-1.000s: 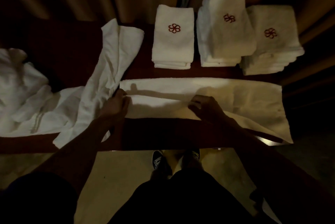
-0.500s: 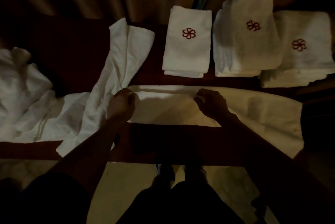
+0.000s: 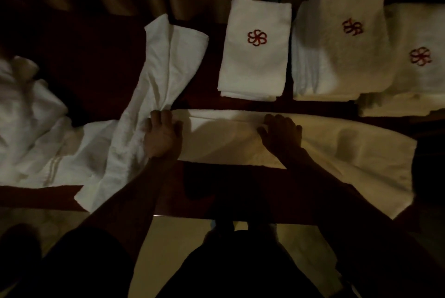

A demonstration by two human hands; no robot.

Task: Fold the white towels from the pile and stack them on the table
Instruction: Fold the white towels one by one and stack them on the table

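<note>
1. White terry is seen throughout the head view: a long towel (image 3: 240, 138) is laid lengthwise across the near part of the dark table (image 3: 96, 61), with its near long edge already brought up toward the far edge along the left half

2. The left hand (image 3: 161, 136) is pressed flat, fingers spread, on the towel's left end; nothing is gripped by it

3. The right hand (image 3: 280, 135) is laid palm-down near the middle of the fold, fingers at the far edge; whether the cloth is pinched underneath cannot be told

4. To the right of that hand the towel is still unfolded, and its corner (image 3: 399, 203) is hung over the table's near edge

5. The unfolded pile (image 3: 31, 119) is kept at the far left, with one loose towel (image 3: 159, 95) draped diagonally just beside the left hand

6. Three folded stacks with red emblems are set along the back: left stack (image 3: 255, 56), middle stack (image 3: 337, 52), right stack (image 3: 419, 76)

7. For a clean result, the left end should be held pinned while the right hand is slid outward, so that the lengthwise fold is carried along the right half and edges are matched before creasing
</note>
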